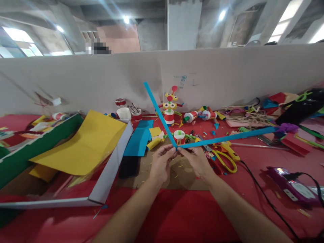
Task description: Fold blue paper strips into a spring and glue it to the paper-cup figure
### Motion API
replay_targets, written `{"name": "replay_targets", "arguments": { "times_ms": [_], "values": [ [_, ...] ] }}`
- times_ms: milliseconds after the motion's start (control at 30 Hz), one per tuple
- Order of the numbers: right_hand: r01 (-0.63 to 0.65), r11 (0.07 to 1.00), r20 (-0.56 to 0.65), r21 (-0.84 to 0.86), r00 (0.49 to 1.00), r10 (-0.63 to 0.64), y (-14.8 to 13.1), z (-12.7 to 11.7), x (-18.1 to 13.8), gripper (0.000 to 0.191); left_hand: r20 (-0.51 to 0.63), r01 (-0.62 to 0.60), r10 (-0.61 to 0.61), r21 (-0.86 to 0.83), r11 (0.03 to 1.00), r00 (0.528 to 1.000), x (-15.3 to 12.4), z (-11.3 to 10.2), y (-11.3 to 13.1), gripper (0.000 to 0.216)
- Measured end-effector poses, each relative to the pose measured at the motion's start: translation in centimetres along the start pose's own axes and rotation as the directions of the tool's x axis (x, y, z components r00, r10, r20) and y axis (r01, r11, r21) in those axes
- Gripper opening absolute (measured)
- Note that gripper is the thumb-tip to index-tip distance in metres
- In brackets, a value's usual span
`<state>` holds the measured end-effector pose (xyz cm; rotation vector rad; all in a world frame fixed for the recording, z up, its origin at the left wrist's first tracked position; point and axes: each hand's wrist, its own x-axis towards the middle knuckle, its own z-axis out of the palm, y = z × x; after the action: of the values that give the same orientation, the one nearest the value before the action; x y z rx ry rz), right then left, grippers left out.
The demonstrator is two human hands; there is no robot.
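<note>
My left hand (162, 160) and my right hand (196, 160) are closed in a pinch on two blue paper strips where their ends meet. One strip (158, 110) rises up and to the left from my fingertips. The other strip (227, 137) stretches out to the right. Just beyond my fingers stands a white cup figure (179, 135) with green coiled paper arms at its sides. Beneath my hands lies a brown cardboard sheet (174, 177) with yellow scraps on it. Yellow-handled scissors (224, 161) lie to the right of my right hand.
At left, a white-walled box (107, 168) holds a large yellow sheet (83, 145). Blue paper (139, 137) overlaps a dark phone-like slab (129, 166). A finished-looking cup figure (169, 116) stands behind. A yellow glue gun (231, 151) trails a cord toward a purple power strip (293, 185).
</note>
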<state>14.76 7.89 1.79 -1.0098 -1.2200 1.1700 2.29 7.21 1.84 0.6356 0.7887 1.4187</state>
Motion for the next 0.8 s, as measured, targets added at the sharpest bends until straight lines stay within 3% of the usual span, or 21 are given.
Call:
{"name": "replay_targets", "arguments": {
  "times_ms": [167, 467, 667, 800],
  "values": [
    [-0.016, 1.0, -0.001, 0.018, 1.0, 0.016, 0.24, 0.24, -0.18, 0.014, -0.024, -0.045, 0.048, 0.093, 0.995, 0.999, 0.13, -0.13, 0.03, 0.015],
    [-0.02, 0.999, -0.062, -0.038, 0.998, 0.017, -0.32, 0.5, -0.57, 0.014, -0.066, -0.017, 0.021, 0.061, 0.998, 0.998, 0.18, -0.18, 0.06, 0.018],
    [-0.046, 0.999, -0.005, -0.012, 0.999, 0.046, -0.28, 0.71, -0.89, 0.019, -0.116, -0.08, 0.091, 0.096, 0.992, 0.989, 0.01, 0.22, 0.17, 0.016],
    [0.015, 0.996, -0.011, -0.085, 1.0, -0.016, -0.31, 0.56, -0.85, 0.02, -0.053, -0.082, 0.087, 0.095, 0.992, 0.995, -0.17, 0.35, 0.23, 0.011]
  ]
}}
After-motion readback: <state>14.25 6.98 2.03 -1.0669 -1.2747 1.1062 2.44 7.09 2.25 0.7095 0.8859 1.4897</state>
